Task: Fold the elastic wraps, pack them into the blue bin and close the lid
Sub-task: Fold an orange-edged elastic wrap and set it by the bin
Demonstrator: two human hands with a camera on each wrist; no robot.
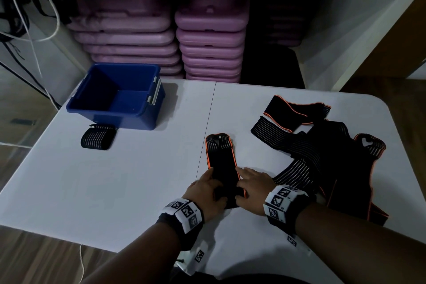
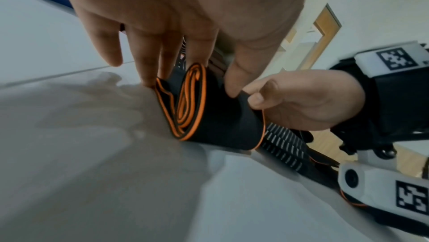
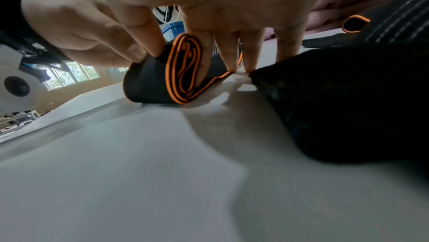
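A black elastic wrap with orange edging [image 1: 221, 159] lies lengthwise on the white table [image 1: 115, 180], its near end wound into a roll [image 2: 204, 110]. My left hand [image 1: 213, 188] and right hand [image 1: 244, 188] both pinch that roll [image 3: 160, 75], thumbs on the near side and fingers on the flat strip beyond. The blue bin [image 1: 147, 110] stands open and looks empty at the far left. A folded black wrap [image 1: 98, 137] lies just in front of it. Several loose wraps [image 1: 322, 150] are heaped at the right.
Stacks of purple cases [image 1: 207, 41] fill the shelf space behind the table. White cables [image 1: 34, 37] hang at the far left. The loose heap [image 3: 348, 99] lies close beside my right hand. The table's near edge runs under my forearms.
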